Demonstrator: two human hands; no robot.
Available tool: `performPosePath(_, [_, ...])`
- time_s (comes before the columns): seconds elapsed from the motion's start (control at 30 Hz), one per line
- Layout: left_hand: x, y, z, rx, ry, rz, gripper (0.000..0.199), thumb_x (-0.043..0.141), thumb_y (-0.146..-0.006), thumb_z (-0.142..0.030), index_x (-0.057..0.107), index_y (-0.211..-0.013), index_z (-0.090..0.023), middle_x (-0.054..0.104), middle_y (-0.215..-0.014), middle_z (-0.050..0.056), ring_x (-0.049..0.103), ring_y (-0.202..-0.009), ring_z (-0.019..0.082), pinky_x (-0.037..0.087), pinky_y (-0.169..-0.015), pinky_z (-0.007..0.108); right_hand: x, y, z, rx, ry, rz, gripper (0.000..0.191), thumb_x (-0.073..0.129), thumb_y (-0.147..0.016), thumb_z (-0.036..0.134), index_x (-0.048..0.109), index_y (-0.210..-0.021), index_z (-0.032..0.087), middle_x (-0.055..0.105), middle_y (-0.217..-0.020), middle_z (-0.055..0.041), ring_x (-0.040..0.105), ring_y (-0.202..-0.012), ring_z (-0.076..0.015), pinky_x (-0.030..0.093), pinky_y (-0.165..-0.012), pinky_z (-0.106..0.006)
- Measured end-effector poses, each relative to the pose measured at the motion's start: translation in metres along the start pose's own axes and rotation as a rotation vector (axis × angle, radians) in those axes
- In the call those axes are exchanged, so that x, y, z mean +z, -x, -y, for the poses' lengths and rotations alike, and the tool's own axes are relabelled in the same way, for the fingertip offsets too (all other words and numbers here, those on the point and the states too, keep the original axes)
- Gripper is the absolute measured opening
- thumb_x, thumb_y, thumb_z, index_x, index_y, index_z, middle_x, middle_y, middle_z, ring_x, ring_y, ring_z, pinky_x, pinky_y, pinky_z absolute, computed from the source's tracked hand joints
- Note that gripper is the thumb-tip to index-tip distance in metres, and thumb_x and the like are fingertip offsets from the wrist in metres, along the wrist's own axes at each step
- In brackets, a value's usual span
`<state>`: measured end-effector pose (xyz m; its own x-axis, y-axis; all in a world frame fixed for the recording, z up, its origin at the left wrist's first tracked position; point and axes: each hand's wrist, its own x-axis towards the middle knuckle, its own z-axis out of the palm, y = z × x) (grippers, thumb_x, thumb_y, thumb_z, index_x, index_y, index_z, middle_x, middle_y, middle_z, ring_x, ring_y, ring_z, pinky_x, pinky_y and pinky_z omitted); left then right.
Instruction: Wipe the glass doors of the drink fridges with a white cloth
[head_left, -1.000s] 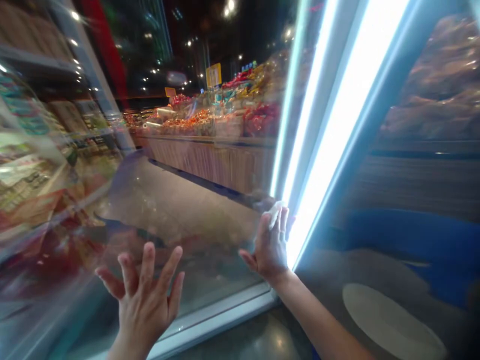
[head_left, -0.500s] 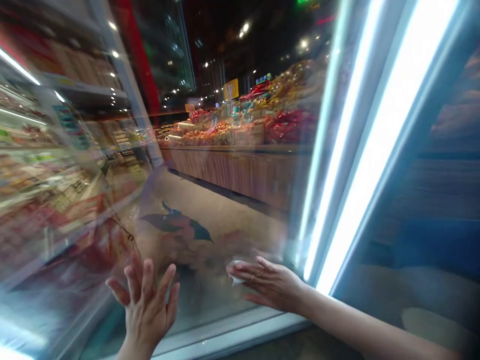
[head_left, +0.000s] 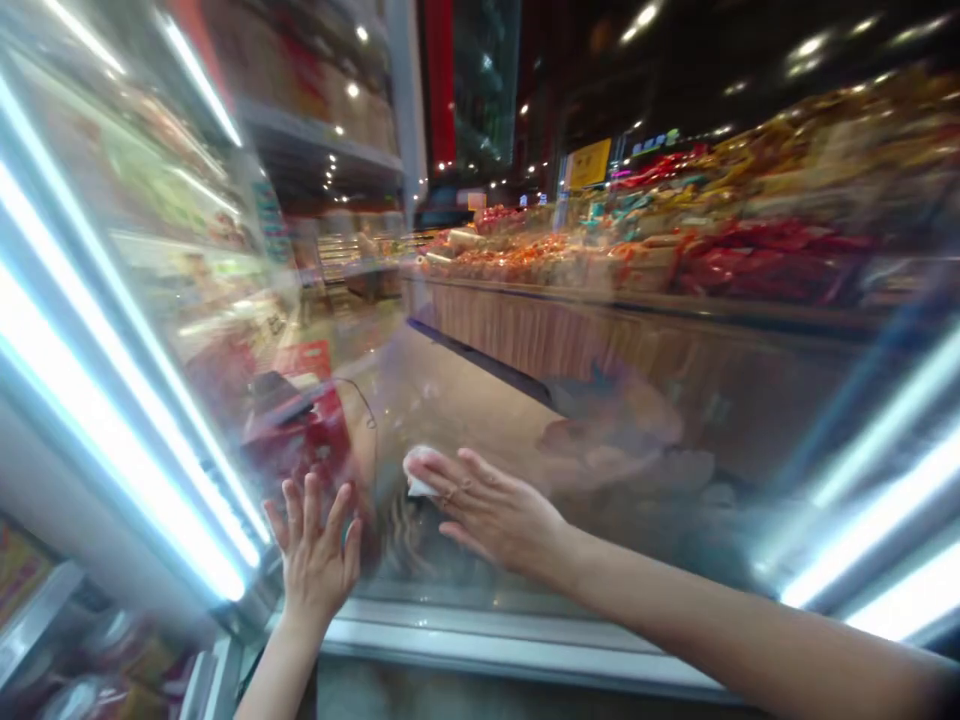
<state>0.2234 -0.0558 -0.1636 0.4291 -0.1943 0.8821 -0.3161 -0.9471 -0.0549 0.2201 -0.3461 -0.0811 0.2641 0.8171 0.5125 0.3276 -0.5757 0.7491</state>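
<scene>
White cloth: small, pale, bunched wad, edges crumpled, one corner poking out below the fingers; placed against the glass pane, left of mid-view.
Clock centre: all hours read from the white cloth, as the head view shows it.
Right hand: at 4 o'clock, almost flat, fingers nearly straight and close together, white cloth pinned under the fingertips; bare forearm runs off toward 4.
Left hand: at 8 o'clock, fingers spread wide, back to camera, nothing seen in its grip; touching the pane or just off it, can't tell.
Bottom rail: pale frame strip below both hands, at 5–6 o'clock.
Light tubes: bright left set at 9 o'clock, right set at 3; both washed out by glare.
Past the glass: wood-look display bin at 1 o'clock; red bagged goods at 2; yellow sign at 1, print unreadable.
Red item: toward 9–10 o'clock, smeared, type unclear; reflection or beyond the pane, can't tell.
Hidden: most of the white cloth, under the fingers; fabric or paper, can't tell. Right palm, left palm too.
Cut off: both forearms at view edge; packaged goods at 8, cropped and blurred.
</scene>
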Motion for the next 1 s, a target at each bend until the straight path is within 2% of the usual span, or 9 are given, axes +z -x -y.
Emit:
performPosePath(0.13, [0.008,0.034,0.014,-0.171,0.069,0.005,0.088,0.061,-0.094,-0.018,0.012,-0.164,-0.040,0.000,-0.177,0.002,-0.002,-0.163,0.030,0.002,-0.131,0.063,0.003,-0.057,0.006,-0.289,0.156,-0.031,0.075,0.031,-0.101,0.059,0.029,-0.164,0.017,0.020,-0.174,0.0014,0.010,-0.162,-0.0180,0.014,-0.133,-0.034])
performPosePath(0.3, [0.025,0.059,0.010,-0.417,0.140,-0.068,0.081,0.049,-0.100,-0.022,0.004,-0.166,-0.032,-0.003,-0.176,0.008,-0.005,-0.163,0.030,0.005,-0.131,0.064,-0.013,-0.144,0.002,-0.308,0.369,-0.075,0.068,0.017,-0.103,0.045,0.032,-0.163,0.015,0.030,-0.170,-0.0100,0.025,-0.157,-0.0313,0.017,-0.129,-0.058])
performPosePath(0.47, [0.044,0.068,-0.008,-0.595,0.197,-0.135,0.075,0.042,-0.102,-0.025,0.004,-0.166,-0.029,-0.002,-0.176,0.010,-0.006,-0.163,0.029,0.007,-0.131,0.063,-0.019,-0.171,0.013,-0.719,0.477,0.042,0.070,0.010,-0.101,0.036,0.024,-0.164,0.010,0.025,-0.170,-0.0135,0.022,-0.155,-0.0328,0.029,-0.123,-0.063])
performPosePath(0.57, [0.048,0.068,-0.015,-0.639,0.218,-0.150,0.076,0.043,-0.102,-0.026,0.002,-0.166,-0.028,-0.005,-0.176,0.012,-0.008,-0.163,0.031,0.005,-0.130,0.066,-0.012,-0.158,0.012,-0.522,0.441,0.026,0.074,0.008,-0.102,0.047,0.026,-0.164,0.010,0.026,-0.171,-0.0123,0.023,-0.156,-0.0310,0.027,-0.126,-0.055])
performPosePath(0.67, [0.042,0.057,-0.018,-0.629,0.228,-0.153,0.078,0.046,-0.101,-0.026,0.003,-0.166,-0.032,-0.006,-0.176,0.009,-0.009,-0.162,0.032,0.002,-0.129,0.069,-0.009,-0.139,-0.008,-0.568,0.360,-0.053,0.078,0.011,-0.102,0.057,0.029,-0.163,0.012,0.027,-0.171,-0.0081,0.020,-0.158,-0.0272,0.015,-0.131,-0.048])
performPosePath(0.77, [0.024,0.026,-0.024,-0.508,0.195,-0.154,0.079,0.051,-0.099,-0.025,0.009,-0.165,-0.038,-0.003,-0.177,0.005,-0.006,-0.163,0.033,0.000,-0.128,0.070,-0.033,-0.137,-0.067,-0.531,0.251,-0.128,0.082,0.018,-0.100,0.067,0.037,-0.161,0.015,0.031,-0.170,-0.0034,0.017,-0.159,-0.0270,0.010,-0.131,-0.046])
performPosePath(0.83, [0.009,-0.003,-0.030,-0.425,0.162,-0.176,0.080,0.053,-0.098,-0.024,0.010,-0.165,-0.038,-0.004,-0.177,0.003,-0.007,-0.162,0.034,-0.003,-0.128,0.071,-0.064,-0.141,-0.123,-0.203,0.163,-0.156,0.082,0.016,-0.101,0.069,0.038,-0.161,0.017,0.034,-0.169,-0.0033,0.023,-0.157,-0.0335,0.018,-0.129,-0.057])
performPosePath(0.93, [-0.015,-0.046,-0.037,-0.361,0.148,-0.193,0.087,0.055,-0.095,-0.024,0.006,-0.166,-0.032,-0.010,-0.176,0.004,-0.015,-0.160,0.034,-0.009,-0.126,0.072,-0.108,-0.128,-0.190,0.302,0.034,-0.184,0.084,0.010,-0.102,0.068,0.024,-0.165,0.015,0.012,-0.173,-0.0055,0.016,-0.156,-0.0460,0.006,-0.125,-0.066])
performPosePath(1.0, [-0.028,-0.069,-0.038,-0.314,0.150,-0.176,0.094,0.060,-0.091,-0.028,0.004,-0.166,-0.030,-0.013,-0.175,0.004,-0.019,-0.158,0.038,-0.011,-0.125,0.073,-0.120,-0.100,-0.210,0.238,-0.058,-0.195,0.088,0.023,-0.099,0.075,0.006,-0.168,0.022,0.002,-0.171,-0.0046,0.020,-0.157,-0.0390,0.001,-0.129,-0.059])
